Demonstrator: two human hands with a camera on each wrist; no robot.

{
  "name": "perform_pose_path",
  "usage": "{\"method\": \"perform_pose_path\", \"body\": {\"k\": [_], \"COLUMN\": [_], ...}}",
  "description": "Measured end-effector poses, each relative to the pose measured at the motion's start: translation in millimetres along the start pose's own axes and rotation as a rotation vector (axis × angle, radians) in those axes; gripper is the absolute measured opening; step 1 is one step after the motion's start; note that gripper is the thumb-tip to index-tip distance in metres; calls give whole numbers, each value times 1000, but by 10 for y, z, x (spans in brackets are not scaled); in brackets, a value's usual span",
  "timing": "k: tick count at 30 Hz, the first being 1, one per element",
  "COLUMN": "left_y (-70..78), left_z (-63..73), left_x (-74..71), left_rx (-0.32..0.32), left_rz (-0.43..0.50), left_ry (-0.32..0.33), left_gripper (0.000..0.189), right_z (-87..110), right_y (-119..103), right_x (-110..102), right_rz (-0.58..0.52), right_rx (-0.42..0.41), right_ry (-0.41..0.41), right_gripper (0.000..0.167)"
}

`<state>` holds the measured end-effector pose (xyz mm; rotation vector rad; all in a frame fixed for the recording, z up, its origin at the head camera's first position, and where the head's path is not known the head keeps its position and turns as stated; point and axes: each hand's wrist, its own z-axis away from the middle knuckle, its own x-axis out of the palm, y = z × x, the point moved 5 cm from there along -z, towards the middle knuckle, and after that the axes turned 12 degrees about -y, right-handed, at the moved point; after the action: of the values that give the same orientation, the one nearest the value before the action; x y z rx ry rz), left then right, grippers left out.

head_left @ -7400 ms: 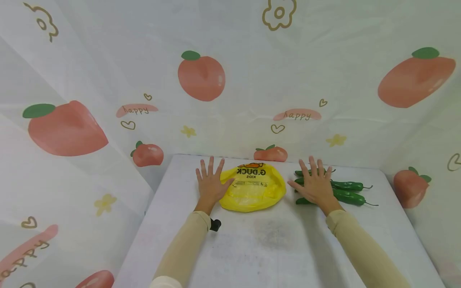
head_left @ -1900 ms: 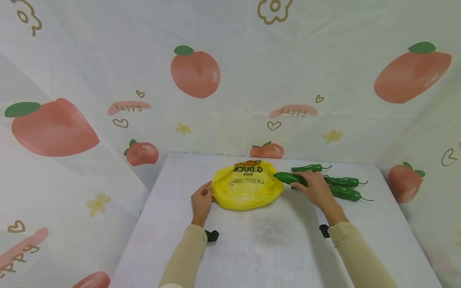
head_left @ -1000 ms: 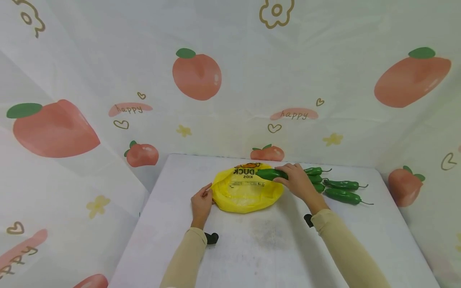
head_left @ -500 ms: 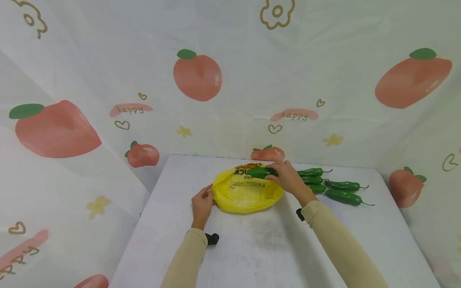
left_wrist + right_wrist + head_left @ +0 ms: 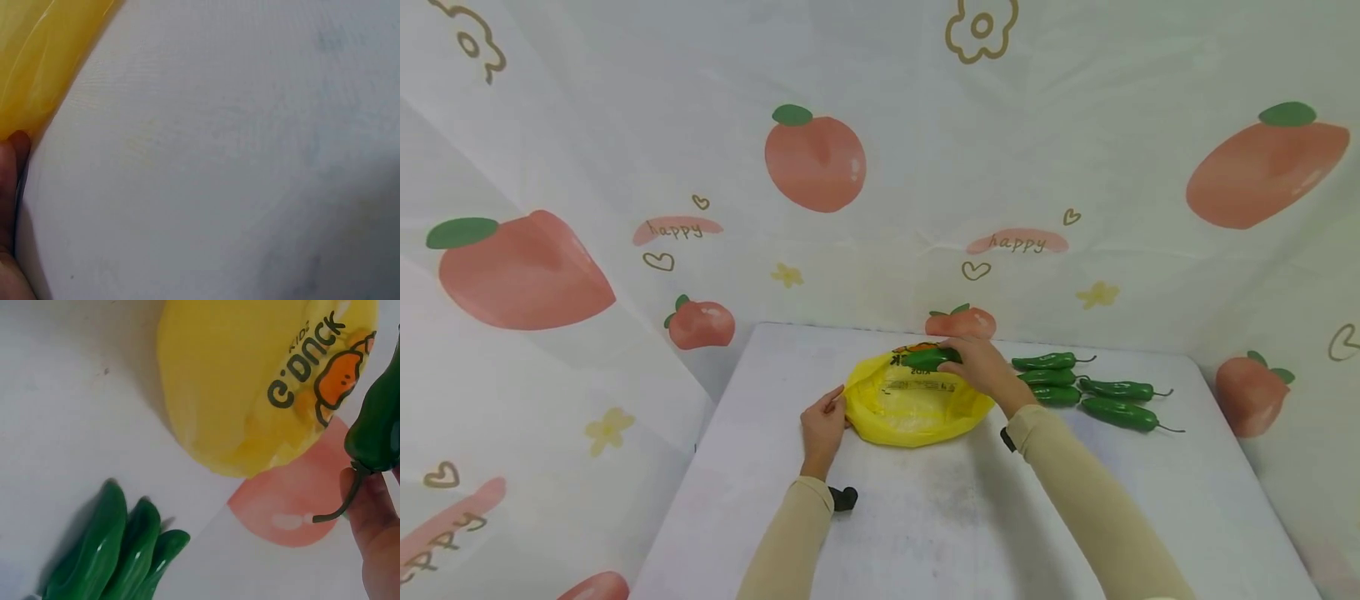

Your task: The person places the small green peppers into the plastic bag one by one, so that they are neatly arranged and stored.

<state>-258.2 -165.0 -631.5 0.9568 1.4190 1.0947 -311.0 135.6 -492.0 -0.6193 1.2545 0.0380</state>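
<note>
A yellow plastic bag (image 5: 910, 425) printed with dark lettering and an orange duck lies with its mouth open on the white table. My left hand (image 5: 823, 425) pinches the bag's left rim between thumb and fingers. In the left wrist view only a few fingertips show, against the yellow plastic (image 5: 37, 69). Over the bag's far right side, my right hand (image 5: 981, 368) grips a green chili pepper (image 5: 928, 359), its tip pointing left. The right wrist view shows that pepper's curved stem (image 5: 350, 500) and the fingers under its stem end, above the table.
Several more green chili peppers (image 5: 1120, 413) lie side by side at the back right of the white table (image 5: 895, 533). A white cloth wall (image 5: 910, 167) printed with peaches rises behind the table and along both sides.
The right hand has picked up a pepper from the group and carried it left over the bag. The left hand, earlier spread flat by the bag, now pinches its rim.
</note>
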Motion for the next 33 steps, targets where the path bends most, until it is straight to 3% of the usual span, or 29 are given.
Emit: {"method": "perform_pose_path", "body": {"k": [10,33], "left_y": [12,4], "left_z": [6,4], "left_x": [12,4], "left_rx": [-61,-80], "left_rz": [26,1], "left_ry": [-15,-49], "left_gripper": [29,28], "right_z": [-224,-415], "right_y": [-55,-30], "right_x": [144,463], "right_rz": [-51,-64], "right_rx": [-2,136], "right_ry": [-6,-110], "right_gripper": [46,50]}}
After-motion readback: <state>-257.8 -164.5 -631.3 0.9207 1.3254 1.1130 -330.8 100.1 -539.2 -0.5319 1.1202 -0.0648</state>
